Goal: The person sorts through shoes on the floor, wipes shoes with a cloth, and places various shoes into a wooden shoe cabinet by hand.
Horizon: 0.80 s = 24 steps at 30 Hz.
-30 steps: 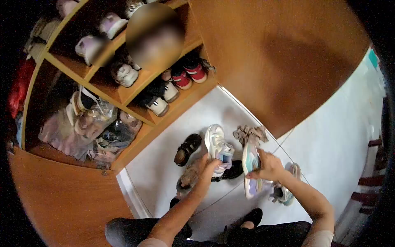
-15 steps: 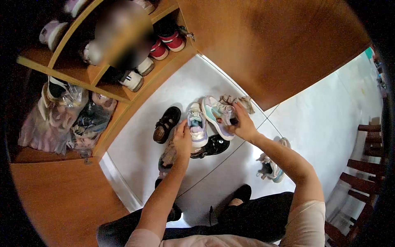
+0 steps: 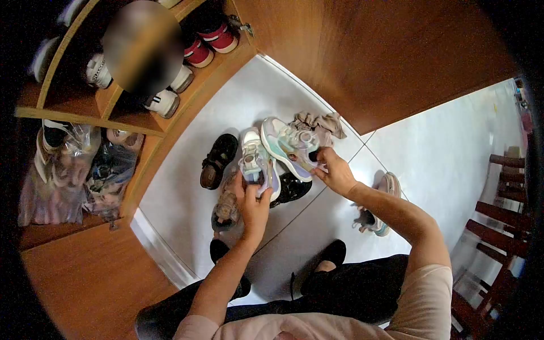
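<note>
My left hand (image 3: 253, 207) grips the heel of a white and lavender sneaker (image 3: 253, 150), its toe pointing away from me. Just right of it, my right hand (image 3: 334, 171) pinches the heel of a second sneaker with teal and lavender parts (image 3: 277, 139). The two sneakers lie side by side, toes close together. Black shiny shoes (image 3: 294, 190) are partly hidden beneath them. To the left are a black open shoe (image 3: 219, 161) and a brownish clear shoe (image 3: 226, 209). A crumpled beige cloth (image 3: 320, 126) lies beyond the right sneaker.
A wooden shoe cabinet (image 3: 141, 164) at the left holds red shoes (image 3: 220, 38), white shoes (image 3: 164, 103) and bagged shoes (image 3: 59, 187). Its open door (image 3: 368, 62) stands at the upper right. Another sneaker pair (image 3: 385, 207) lies right; dark red wooden slats (image 3: 498, 235) stand farther right.
Both sneakers have come together from apart, and both now point away from me. My left hand has shifted to the heel of the left one. The view has moved right.
</note>
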Motion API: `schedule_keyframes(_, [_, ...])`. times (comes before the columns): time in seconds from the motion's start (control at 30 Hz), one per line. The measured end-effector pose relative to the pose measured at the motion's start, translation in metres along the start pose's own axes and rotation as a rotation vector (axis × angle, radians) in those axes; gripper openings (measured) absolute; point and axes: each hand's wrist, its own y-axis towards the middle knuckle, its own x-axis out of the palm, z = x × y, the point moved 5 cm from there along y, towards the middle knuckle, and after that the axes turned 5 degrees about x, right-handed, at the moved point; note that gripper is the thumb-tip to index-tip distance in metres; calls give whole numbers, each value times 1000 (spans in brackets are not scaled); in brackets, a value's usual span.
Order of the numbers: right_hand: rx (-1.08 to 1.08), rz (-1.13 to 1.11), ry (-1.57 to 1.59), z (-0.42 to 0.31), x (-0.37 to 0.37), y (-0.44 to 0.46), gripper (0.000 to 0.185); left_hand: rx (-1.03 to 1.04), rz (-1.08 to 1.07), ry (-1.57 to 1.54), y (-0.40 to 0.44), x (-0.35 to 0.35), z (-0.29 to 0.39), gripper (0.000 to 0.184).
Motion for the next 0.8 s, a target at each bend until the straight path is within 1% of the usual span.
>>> schedule_keyframes(0.03, [-59,2,-20,0,0,-2,39,42,36,-11,-4,-1,3,23])
schedule_keyframes(0.07, [-54,-3,-21,2,0,-5,39,24,78,-47,-10,3,1,22])
schedule_keyframes(0.13, [9,-31,20,0,-6,-9,24,49,102,-44,-12,6,2,20])
schedule_keyframes(0.17, [11,-34,16,-1,-8,-11,24,80,130,-43,-12,6,3,19])
schedule_keyframes(0.23, [-126,12,-201,-10,-10,-14,19,97,143,-30,-7,8,3,18])
schedule_keyframes(0.27, [-126,12,-200,-10,-12,-14,19,115,154,-13,-4,8,3,17])
schedule_keyframes(0.3, [-150,62,-192,-13,-17,-12,19,115,151,-12,2,11,3,17])
schedule_keyframes(0.33, [-173,113,-184,-16,-23,-11,19,96,174,-65,12,13,3,16])
schedule_keyframes(0.37, [-169,115,-186,-20,-28,-10,19,77,198,-119,22,16,2,16])
schedule_keyframes(0.43, [-218,197,-259,-33,-39,-8,19,79,209,-67,40,22,5,16])
schedule_keyframes(0.5, [-248,227,-267,-40,-41,-4,18,-8,8,-2,54,43,2,22])
schedule_keyframes(0.53, [-307,258,-254,-47,-45,-2,18,72,-158,-28,56,56,2,31])
schedule_keyframes(0.57, [-364,286,-241,-56,-49,0,18,125,-177,7,51,60,6,37])
schedule_keyframes(0.63, [-411,259,-294,-74,-52,7,19,-3,-209,-117,51,62,3,40])
schedule_keyframes(0.67, [-453,237,-341,-84,-47,10,20,-5,-205,-116,48,60,-2,40])
schedule_keyframes(0.73, [-490,211,-312,-100,-31,11,20,-150,42,-299,36,39,-25,43])
schedule_keyframes(0.77, [-523,194,-287,-109,-20,12,20,-266,224,-423,26,27,-35,39])
schedule_keyframes(0.8, [-564,168,-265,-118,-7,14,21,-358,321,-564,17,15,-47,36])
